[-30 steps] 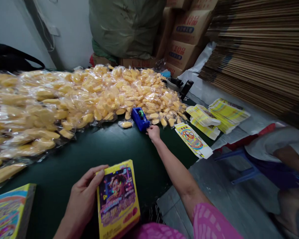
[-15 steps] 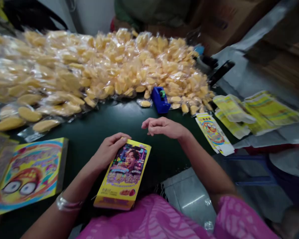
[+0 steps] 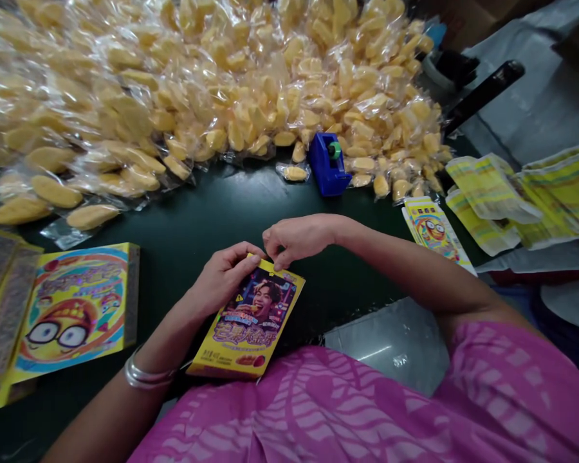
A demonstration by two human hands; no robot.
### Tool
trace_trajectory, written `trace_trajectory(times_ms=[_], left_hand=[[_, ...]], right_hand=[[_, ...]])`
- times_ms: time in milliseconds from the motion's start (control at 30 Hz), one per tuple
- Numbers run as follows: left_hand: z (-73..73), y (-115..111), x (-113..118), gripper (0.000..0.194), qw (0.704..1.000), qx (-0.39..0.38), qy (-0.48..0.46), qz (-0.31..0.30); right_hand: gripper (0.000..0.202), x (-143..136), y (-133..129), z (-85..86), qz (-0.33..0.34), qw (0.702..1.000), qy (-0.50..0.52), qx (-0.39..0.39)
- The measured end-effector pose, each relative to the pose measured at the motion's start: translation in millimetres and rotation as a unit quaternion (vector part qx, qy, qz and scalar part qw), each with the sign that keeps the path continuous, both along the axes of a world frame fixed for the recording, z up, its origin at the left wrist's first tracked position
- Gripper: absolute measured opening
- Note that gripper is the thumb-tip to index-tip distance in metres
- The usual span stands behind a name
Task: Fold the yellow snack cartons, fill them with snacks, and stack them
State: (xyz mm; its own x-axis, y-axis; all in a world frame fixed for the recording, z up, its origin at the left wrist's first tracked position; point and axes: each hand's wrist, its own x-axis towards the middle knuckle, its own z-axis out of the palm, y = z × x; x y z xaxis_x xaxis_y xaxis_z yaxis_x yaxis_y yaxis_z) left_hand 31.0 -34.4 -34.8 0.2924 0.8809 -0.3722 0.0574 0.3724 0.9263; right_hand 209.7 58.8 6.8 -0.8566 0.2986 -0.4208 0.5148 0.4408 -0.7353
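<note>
A yellow printed snack box rests tilted against my lap, its front with a picture of a person turned up to me. My left hand grips its upper left edge, thumb on the front and fingers behind. At the top end, my right hand pinches the box's upper edge between curled fingers and thumb. The tips of those fingers are partly hidden behind the edge. Beyond both hands, a blue tape dispenser with a green core stands on the dark green table.
A large heap of yellow pieces in clear wrappers covers the back of the table. Larger yellow boxes stand at left. On the right lie printed cartons and yellow bags. A black rod-like object sticks up behind them.
My right hand has moved left and down from the air onto the box's top edge. The left hand keeps its hold. The whole view has tipped downward.
</note>
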Motion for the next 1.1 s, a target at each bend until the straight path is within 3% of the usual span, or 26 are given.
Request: trace_trajectory(times_ms=[133, 300, 433, 667, 967, 1100], left_hand=[[-0.8, -1, -2, 0.039, 1.000, 0.002, -0.017, 0.006], [-3.4, -4, -2, 0.032, 0.998, 0.011, -0.049, 0.031], [0.3, -11, -2, 0.029, 0.997, 0.047, -0.060, 0.021], [8.1, -16, -10, 0.016, 0.977, 0.201, -0.069, 0.015], [6.9, -20, -12, 0.008, 0.974, 0.199, -0.106, -0.010], [6.6, -17, -14, 0.007, 0.975, 0.202, -0.090, 0.022]], right_hand=[[0.016, 5, 4, -3.6, -0.041, 0.992, 0.001, -0.118], [0.028, 19, -6, -9.7, -0.169, 0.946, 0.031, -0.273], [0.047, 23, -21, -12.0, -0.217, 0.923, 0.077, -0.308], [0.047, 20, -31, -12.7, -0.189, 0.887, 0.124, -0.403], [0.048, 28, -31, -21.9, -0.174, 0.845, 0.160, -0.479], [0.043, 32, -35, -11.8, -0.232, 0.862, 0.164, -0.419]])
